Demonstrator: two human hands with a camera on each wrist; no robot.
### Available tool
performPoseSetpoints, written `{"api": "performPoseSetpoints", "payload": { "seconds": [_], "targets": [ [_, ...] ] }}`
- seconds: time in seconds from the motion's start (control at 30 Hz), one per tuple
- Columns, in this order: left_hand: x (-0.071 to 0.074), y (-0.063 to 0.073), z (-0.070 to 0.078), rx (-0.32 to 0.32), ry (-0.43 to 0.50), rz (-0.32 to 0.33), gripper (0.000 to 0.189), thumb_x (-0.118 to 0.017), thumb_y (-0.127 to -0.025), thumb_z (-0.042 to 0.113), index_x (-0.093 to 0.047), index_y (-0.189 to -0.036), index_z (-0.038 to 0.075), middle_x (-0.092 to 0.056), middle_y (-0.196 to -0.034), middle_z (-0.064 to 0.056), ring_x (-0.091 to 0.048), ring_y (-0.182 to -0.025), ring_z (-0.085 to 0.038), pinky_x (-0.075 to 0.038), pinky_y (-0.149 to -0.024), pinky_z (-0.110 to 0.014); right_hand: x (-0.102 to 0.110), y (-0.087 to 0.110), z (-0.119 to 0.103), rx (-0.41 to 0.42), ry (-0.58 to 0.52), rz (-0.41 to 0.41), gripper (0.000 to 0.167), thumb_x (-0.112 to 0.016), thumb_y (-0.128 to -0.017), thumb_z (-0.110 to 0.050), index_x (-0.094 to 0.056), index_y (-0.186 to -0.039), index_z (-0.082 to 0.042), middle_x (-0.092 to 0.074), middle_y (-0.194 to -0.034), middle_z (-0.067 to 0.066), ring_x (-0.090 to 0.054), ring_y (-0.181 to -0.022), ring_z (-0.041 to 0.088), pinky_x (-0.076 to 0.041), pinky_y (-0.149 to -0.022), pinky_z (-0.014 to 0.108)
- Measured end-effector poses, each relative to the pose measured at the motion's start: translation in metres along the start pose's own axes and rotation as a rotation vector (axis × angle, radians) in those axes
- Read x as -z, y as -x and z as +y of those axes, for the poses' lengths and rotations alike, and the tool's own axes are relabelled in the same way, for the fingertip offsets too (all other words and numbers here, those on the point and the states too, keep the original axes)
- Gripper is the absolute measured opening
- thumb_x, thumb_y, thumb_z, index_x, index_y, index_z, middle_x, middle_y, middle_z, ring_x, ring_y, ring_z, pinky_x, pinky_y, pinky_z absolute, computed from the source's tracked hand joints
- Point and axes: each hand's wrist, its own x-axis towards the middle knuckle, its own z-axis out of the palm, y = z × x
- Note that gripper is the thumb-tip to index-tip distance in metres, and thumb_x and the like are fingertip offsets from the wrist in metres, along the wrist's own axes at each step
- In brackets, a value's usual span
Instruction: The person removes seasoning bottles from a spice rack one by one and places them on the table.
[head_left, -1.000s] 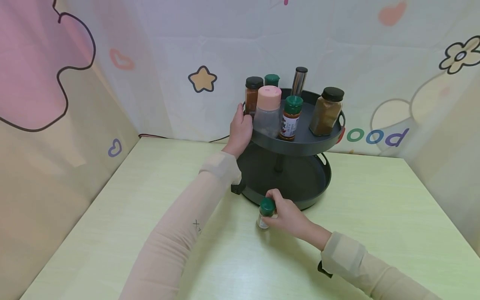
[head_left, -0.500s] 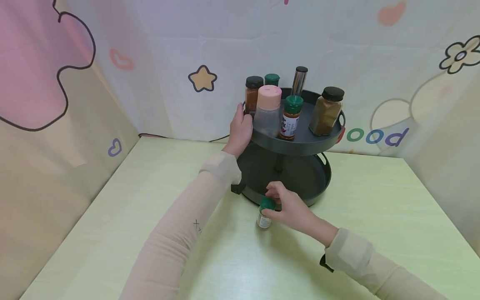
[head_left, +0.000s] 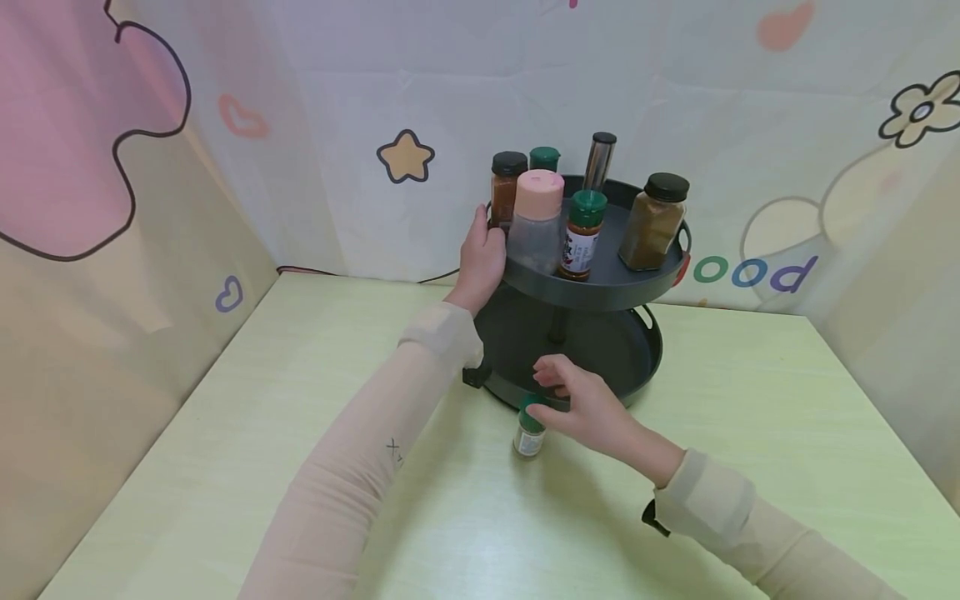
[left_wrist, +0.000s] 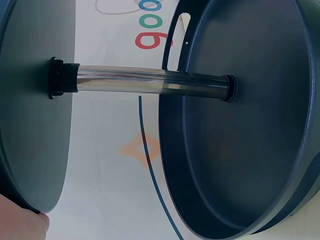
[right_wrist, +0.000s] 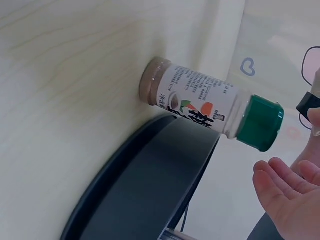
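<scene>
My left hand (head_left: pixel 480 262) holds the left rim of the upper tray (head_left: pixel 585 297) of a dark two-tier rack; in the left wrist view a fingertip (left_wrist: pixel 44 218) shows at the tray's edge. A small spice jar (head_left: pixel 529 442) with a green cap stands upright on the table, just in front of the lower tray (head_left: pixel 600 354). My right hand (head_left: pixel 596 412) hovers beside the cap, fingers loosely bent and holding nothing. From the head, its thumb covers part of the cap. The right wrist view shows the jar's printed label (right_wrist: pixel 195 97) and a gap between cap and fingers.
On the upper tray stand a pink-capped bottle (head_left: pixel 537 217), a green-capped jar (head_left: pixel 581 237), a black-capped jar of brown powder (head_left: pixel 654 223), another black-capped jar (head_left: pixel 507 192) and a tall dark-topped tube (head_left: pixel 598 162). A patterned curtain (head_left: pixel 337 167) hangs behind the table.
My right hand has let go of the green-capped spice jar and moved slightly up and right, its fingers spreading. The jar stays where it stood. My left hand has not moved.
</scene>
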Motion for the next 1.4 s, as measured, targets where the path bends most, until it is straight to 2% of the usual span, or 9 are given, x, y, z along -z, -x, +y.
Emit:
{"api": "performPoseSetpoints", "payload": {
  "seconds": [0.53, 0.7, 0.93, 1.13, 1.4],
  "targets": [
    [-0.001, -0.001, 0.002, -0.009, -0.008, -0.001, 0.053, -0.022, -0.095, 0.021, -0.004, -0.143, 0.014, -0.008, -0.15, 0.002, -0.009, -0.137, -0.011, -0.015, -0.111, -0.03, 0.011, -0.007, -0.006, 0.021, 0.032, 0.034, 0.035, -0.065, -0.078, -0.016, -0.052, -0.109, -0.004, -0.059, -0.108, 0.011, -0.056, -0.1, 0.023, -0.049, -0.082, 0.035],
    [-0.001, -0.001, 0.002, -0.01, -0.01, 0.004, 0.053, -0.023, -0.095, 0.021, -0.005, -0.144, 0.014, -0.009, -0.15, 0.002, -0.01, -0.137, -0.011, -0.015, -0.111, -0.03, 0.014, -0.007, -0.005, 0.017, 0.012, 0.042, 0.035, -0.064, -0.079, -0.019, -0.052, -0.109, -0.004, -0.059, -0.108, 0.011, -0.056, -0.1, 0.024, -0.049, -0.083, 0.037],
    [-0.001, -0.001, 0.001, -0.009, -0.005, 0.005, 0.053, -0.023, -0.095, 0.021, -0.005, -0.144, 0.014, -0.01, -0.15, 0.001, -0.01, -0.137, -0.011, -0.015, -0.111, -0.03, 0.017, -0.007, -0.007, 0.09, 0.002, 0.108, 0.037, -0.063, -0.08, -0.029, -0.051, -0.108, -0.007, -0.06, -0.104, 0.01, -0.057, -0.095, 0.022, -0.05, -0.078, 0.036],
    [0.0, -0.001, 0.0, -0.009, -0.004, 0.013, 0.053, -0.024, -0.095, 0.021, -0.006, -0.143, 0.014, -0.011, -0.15, 0.001, -0.012, -0.137, -0.011, -0.016, -0.111, -0.03, 0.02, -0.008, -0.008, 0.036, -0.003, 0.083, 0.039, -0.064, -0.08, -0.019, -0.048, -0.112, -0.005, -0.059, -0.11, 0.012, -0.056, -0.101, 0.023, -0.049, -0.083, 0.038],
    [0.0, 0.001, 0.001, -0.007, -0.001, 0.013, 0.052, -0.024, -0.095, 0.02, -0.006, -0.143, 0.013, -0.011, -0.15, 0.0, -0.012, -0.137, -0.012, -0.016, -0.111, -0.03, 0.029, -0.01, -0.015, -0.003, 0.001, 0.095, 0.041, -0.065, -0.079, -0.018, -0.047, -0.114, -0.005, -0.059, -0.112, 0.01, -0.056, -0.103, 0.022, -0.048, -0.085, 0.036]
  ]
}}
